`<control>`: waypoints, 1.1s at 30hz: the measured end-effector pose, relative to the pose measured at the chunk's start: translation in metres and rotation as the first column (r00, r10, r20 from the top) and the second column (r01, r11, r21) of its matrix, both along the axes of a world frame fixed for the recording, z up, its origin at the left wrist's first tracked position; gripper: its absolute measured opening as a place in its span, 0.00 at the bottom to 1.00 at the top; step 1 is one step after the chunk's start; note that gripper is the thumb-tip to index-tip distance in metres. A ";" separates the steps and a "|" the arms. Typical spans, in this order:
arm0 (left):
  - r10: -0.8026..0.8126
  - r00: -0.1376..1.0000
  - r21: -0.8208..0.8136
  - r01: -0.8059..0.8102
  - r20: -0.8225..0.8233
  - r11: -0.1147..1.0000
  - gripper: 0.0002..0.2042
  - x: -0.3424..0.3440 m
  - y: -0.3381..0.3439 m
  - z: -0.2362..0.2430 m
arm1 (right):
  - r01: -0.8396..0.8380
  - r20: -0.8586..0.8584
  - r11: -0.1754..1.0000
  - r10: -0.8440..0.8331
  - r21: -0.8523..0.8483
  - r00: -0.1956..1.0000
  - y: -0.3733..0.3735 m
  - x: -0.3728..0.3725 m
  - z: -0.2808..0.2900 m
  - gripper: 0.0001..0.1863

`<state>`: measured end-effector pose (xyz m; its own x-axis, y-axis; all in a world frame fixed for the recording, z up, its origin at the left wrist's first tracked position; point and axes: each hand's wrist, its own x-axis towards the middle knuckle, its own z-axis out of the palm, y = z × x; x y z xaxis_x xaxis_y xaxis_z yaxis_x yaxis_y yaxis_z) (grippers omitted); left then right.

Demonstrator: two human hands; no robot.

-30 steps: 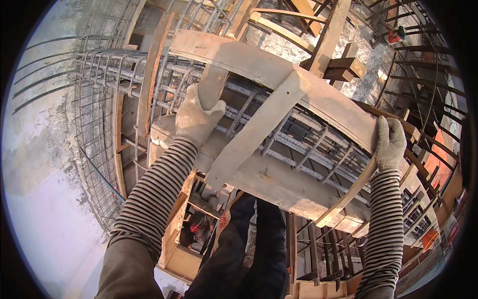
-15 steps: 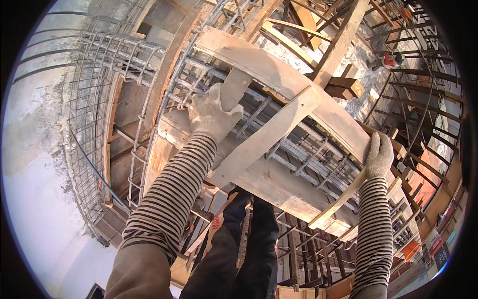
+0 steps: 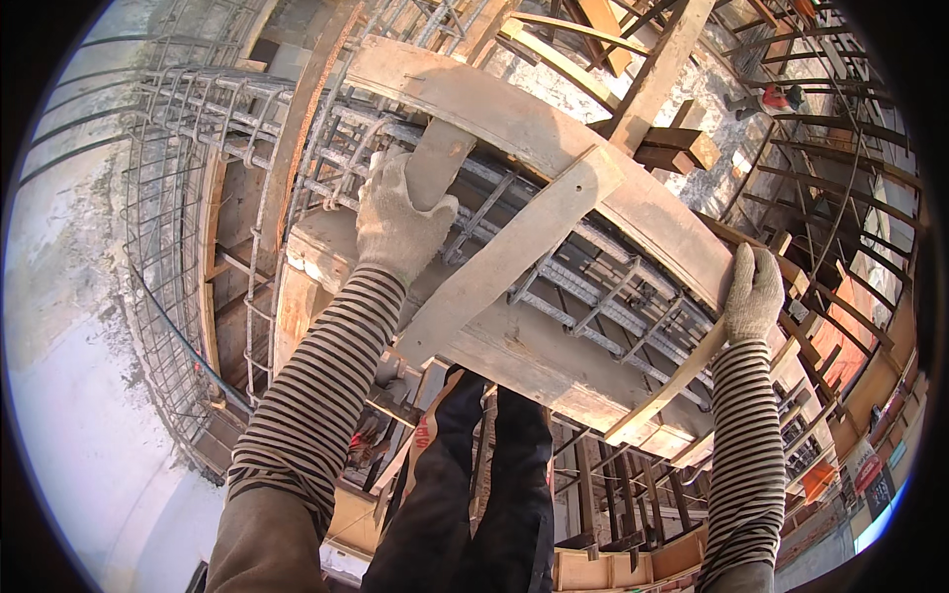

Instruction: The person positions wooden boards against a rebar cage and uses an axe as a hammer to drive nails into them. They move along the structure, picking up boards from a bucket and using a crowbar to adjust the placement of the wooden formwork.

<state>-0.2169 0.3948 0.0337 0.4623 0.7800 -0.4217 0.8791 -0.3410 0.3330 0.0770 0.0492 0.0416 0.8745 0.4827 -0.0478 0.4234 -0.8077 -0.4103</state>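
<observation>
My left hand (image 3: 403, 212), in a pale knit glove, is closed around a short wooden slat (image 3: 438, 158) lying across a timber beam form. My right hand (image 3: 753, 296), gloved alike, grips the right end of the long far plank (image 3: 554, 138), where a thin curved slat (image 3: 672, 385) also meets it. Between the hands, a wider wooden slat (image 3: 509, 257) bridges the far plank and the near plank (image 3: 554, 366). Steel rebar (image 3: 578, 292) with cross ties runs inside the form, below the slats. The fingertips of both hands are partly hidden.
A rebar cage (image 3: 213, 109) runs off to the left past a pale wall (image 3: 69, 326). A thick timber (image 3: 662, 69) slants away beyond the form. Several dark beams (image 3: 850, 198) cross a lower level at right, near what looks like a person in red (image 3: 776, 97). My legs (image 3: 465, 484) stand at the near side.
The form and my left hand appear a little farther left and up in view, mostly from my head moving. Both hands keep their places on the wood.
</observation>
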 end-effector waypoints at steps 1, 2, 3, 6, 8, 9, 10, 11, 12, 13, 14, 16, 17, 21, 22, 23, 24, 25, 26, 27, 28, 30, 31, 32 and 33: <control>-0.001 1.000 0.007 0.001 0.001 1.000 0.41 0.001 0.000 -0.001 | -0.003 0.000 1.000 0.003 0.009 1.000 0.000 -0.001 0.001 0.17; -0.006 1.000 0.018 0.006 0.013 1.000 0.41 0.006 0.003 -0.002 | 0.017 0.000 1.000 -0.017 -0.007 1.000 0.003 -0.001 0.004 0.17; 0.001 1.000 -0.031 0.000 0.025 1.000 0.42 0.007 0.003 -0.001 | 0.007 0.013 0.999 -0.006 -0.033 1.000 -0.001 0.001 0.004 0.17; -0.017 1.000 -0.011 0.017 -0.005 1.000 0.43 0.003 -0.006 -0.011 | -0.028 0.019 0.998 0.029 -0.051 0.999 -0.006 0.002 -0.003 0.17; -0.065 0.992 0.221 0.087 -0.109 0.971 0.44 0.010 -0.027 -0.026 | -0.037 0.007 0.997 0.038 -0.062 0.999 -0.002 0.002 -0.005 0.17; -0.084 0.992 0.213 0.103 -0.097 0.972 0.45 0.009 -0.028 -0.028 | -0.039 0.007 0.997 0.040 -0.063 0.999 -0.002 0.004 -0.004 0.17; -0.101 0.991 0.204 0.117 -0.085 0.972 0.45 0.008 -0.028 -0.031 | -0.028 0.019 0.996 0.030 -0.090 0.999 -0.008 0.004 -0.006 0.18; -0.121 0.990 0.199 0.133 -0.074 0.971 0.46 0.008 -0.027 -0.026 | -0.018 0.020 0.997 0.020 -0.078 1.000 -0.008 0.002 -0.006 0.17; -0.151 0.984 0.162 0.164 -0.091 0.973 0.46 0.009 -0.025 -0.022 | -0.009 0.019 0.998 0.010 -0.067 1.000 -0.007 0.002 -0.004 0.17; -0.163 0.982 0.129 0.174 -0.091 0.976 0.46 0.009 -0.021 -0.017 | 0.000 0.018 0.998 0.001 -0.056 1.000 -0.006 0.002 -0.004 0.16; -0.181 0.979 0.094 0.190 -0.090 0.977 0.46 0.007 -0.017 -0.013 | -0.014 0.011 0.999 0.015 -0.046 1.000 -0.003 0.001 -0.002 0.17; -0.204 0.976 0.066 0.209 -0.075 0.976 0.45 0.002 -0.012 -0.005 | -0.015 -0.025 0.999 0.014 -0.052 1.000 0.004 0.001 0.001 0.17; -0.210 0.976 0.068 0.213 -0.056 0.975 0.44 0.000 -0.011 -0.002 | -0.015 -0.039 0.998 0.012 -0.063 0.999 0.005 0.002 0.005 0.17; 0.017 0.997 -0.179 -0.004 0.069 0.984 0.33 0.011 0.012 0.010 | -0.014 -0.027 0.999 0.013 -0.033 1.000 -0.006 0.003 -0.001 0.16; -0.238 0.971 0.097 0.238 -0.006 0.966 0.24 0.010 0.018 -0.014 | -0.031 -0.016 0.998 0.030 -0.059 0.999 -0.010 0.006 -0.002 0.17; -0.138 0.988 0.093 0.145 -0.074 0.985 0.22 0.018 0.016 -0.018 | -0.007 -0.039 0.998 0.005 -0.059 0.999 -0.011 0.005 -0.004 0.17; -0.043 0.990 0.094 0.056 -0.138 0.994 0.20 0.035 0.009 -0.019 | 0.022 -0.057 0.998 -0.025 -0.062 0.998 -0.012 0.003 -0.003 0.17; 0.056 0.977 0.108 -0.034 -0.205 0.994 0.19 0.049 0.009 -0.016 | 0.048 -0.080 0.997 -0.053 -0.059 0.995 -0.011 0.005 -0.004 0.18; 0.203 0.944 -0.050 -0.223 -0.258 0.973 0.19 0.048 0.016 -0.002 | 0.019 -0.107 0.997 -0.027 -0.079 0.994 -0.007 0.006 -0.005 0.18; 0.123 0.950 -0.024 -0.135 -0.286 0.991 0.20 0.048 0.016 -0.003 | -0.006 -0.087 0.996 -0.001 -0.090 0.996 -0.006 0.006 -0.003 0.19; 0.043 0.948 0.000 -0.045 -0.316 0.999 0.21 0.046 0.014 -0.002 | -0.032 -0.067 0.994 0.025 -0.100 0.997 -0.005 0.006 -0.003 0.19; -0.016 0.947 0.023 0.025 -0.322 0.999 0.23 0.055 0.016 -0.005 | -0.018 -0.026 0.993 0.015 -0.118 1.000 -0.006 0.007 -0.007 0.19; 0.015 0.952 0.014 -0.011 -0.305 1.000 0.24 0.057 0.016 -0.005 | 0.005 -0.034 0.994 -0.009 -0.106 0.999 -0.009 0.007 -0.006 0.19; 0.047 0.956 0.006 -0.047 -0.288 0.999 0.24 0.059 0.016 -0.004 | 0.028 -0.043 0.995 -0.032 -0.094 0.999 -0.012 0.006 -0.003 0.19; 0.094 0.954 -0.007 -0.100 -0.285 0.995 0.25 0.052 0.011 -0.001 | 0.033 -0.066 0.996 -0.039 -0.087 0.997 -0.014 0.003 -0.001 0.20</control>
<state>-0.1645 0.4059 0.0326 0.2436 0.8047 -0.5415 0.9670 -0.2448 0.0712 0.0801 0.0355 0.0401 0.8844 0.4428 -0.1473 0.3673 -0.8552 -0.3657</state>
